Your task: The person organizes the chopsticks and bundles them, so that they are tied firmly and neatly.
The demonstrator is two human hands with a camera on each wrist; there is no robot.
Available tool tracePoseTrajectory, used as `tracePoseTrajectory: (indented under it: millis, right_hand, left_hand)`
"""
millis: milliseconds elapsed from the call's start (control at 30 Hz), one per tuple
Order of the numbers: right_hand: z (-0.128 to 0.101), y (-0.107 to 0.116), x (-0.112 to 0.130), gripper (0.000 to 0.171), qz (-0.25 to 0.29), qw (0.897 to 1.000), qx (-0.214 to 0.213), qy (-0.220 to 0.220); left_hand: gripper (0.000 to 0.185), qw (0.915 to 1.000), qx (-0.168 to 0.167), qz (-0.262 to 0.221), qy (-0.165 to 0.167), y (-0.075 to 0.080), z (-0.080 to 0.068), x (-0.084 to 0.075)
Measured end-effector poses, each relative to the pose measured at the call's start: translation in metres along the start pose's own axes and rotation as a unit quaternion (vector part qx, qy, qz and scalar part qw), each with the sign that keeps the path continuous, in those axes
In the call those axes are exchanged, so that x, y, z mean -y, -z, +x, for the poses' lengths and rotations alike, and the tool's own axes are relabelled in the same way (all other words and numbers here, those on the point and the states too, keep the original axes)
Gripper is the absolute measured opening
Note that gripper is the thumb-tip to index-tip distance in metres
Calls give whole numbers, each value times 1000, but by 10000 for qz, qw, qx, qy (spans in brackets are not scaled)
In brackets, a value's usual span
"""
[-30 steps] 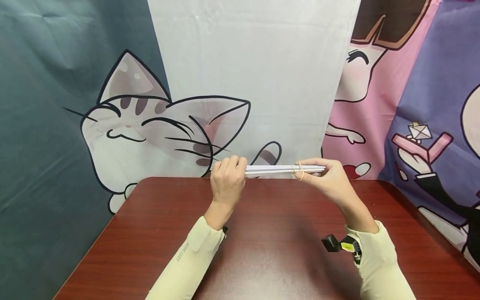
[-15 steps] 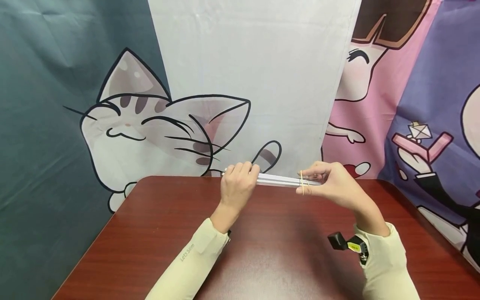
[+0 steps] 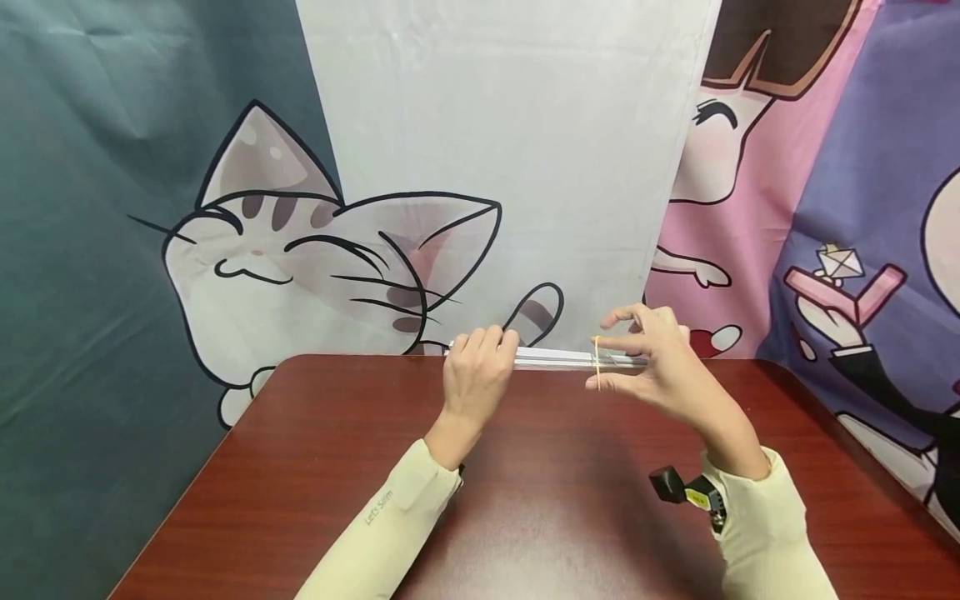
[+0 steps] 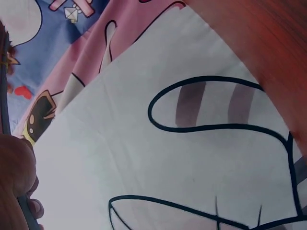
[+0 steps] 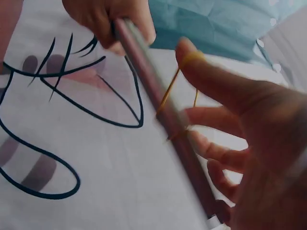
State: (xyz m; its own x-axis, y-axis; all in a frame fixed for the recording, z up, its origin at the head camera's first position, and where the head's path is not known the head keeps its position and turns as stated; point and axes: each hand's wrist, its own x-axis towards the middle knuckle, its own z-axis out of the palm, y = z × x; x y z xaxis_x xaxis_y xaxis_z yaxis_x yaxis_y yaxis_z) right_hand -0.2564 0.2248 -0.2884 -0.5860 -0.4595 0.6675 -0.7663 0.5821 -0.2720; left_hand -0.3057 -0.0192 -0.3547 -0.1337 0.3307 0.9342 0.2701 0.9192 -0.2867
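Note:
A thin white bundle of flat strips [image 3: 558, 358] is held level above the far edge of the table. My left hand [image 3: 477, 371] grips its left end with curled fingers. My right hand [image 3: 651, 360] is at its right end, thumb and fingers spread straight, with a yellow rubber band [image 3: 597, 363] stretched over them around the bundle. In the right wrist view the bundle [image 5: 160, 108] runs diagonally, the rubber band [image 5: 169, 93] hooks over my thumb [image 5: 206, 76] and crosses it, and the left hand [image 5: 108, 19] shows at the top. The left wrist view catches only the edge of the left hand [image 4: 14, 182].
The dark red wooden table [image 3: 525, 508] stretches toward me below the hands. A cartoon cat backdrop [image 3: 315, 250] hangs right behind its far edge, with pink and purple panels [image 3: 825, 208] to the right. A small camera [image 3: 684, 488] sits on my right wrist.
My right hand went from pinching the banded end to spreading its fingers, stretching the rubber band wider. The left hand shifted slightly right along the bundle, which dipped a little.

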Motion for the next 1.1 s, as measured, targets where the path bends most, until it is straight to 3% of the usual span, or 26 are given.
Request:
tracePoseTrajectory:
  millis: [167,300,400,467,567,733,933,1100]
  right_hand:
    - [3,-6,13,44,-216,9939,-325,1027]
    - [5,-11,21,34,312,9875,-454,1478]
    - [6,-13,22,18,832,9841,-544,1470]
    - [6,-15,22,12,1188,9820,-683,1297]
    - [6,-18,24,26,1754,9742,-1129,861]
    - [4,-23,29,30,2895,9396,-1796,340]
    - [4,-20,33,18,3153,9230,-1947,-1040]
    - [5,-16,33,14,4087,8795,-1903,-1526]
  left_hand:
    - [24,9998,31,68,201,-2,-1,1]
    - [23,9991,96,159,391,-2,0,5]
    - [24,9981,141,226,560,-1,3,10]
    - [24,9972,129,227,703,1,6,13]
    - [22,9956,90,196,914,6,10,16]
    - [18,9926,47,211,1192,15,17,20]
    - [17,9915,-104,308,1259,22,23,23]
    - [18,9897,-338,345,1344,23,24,31]
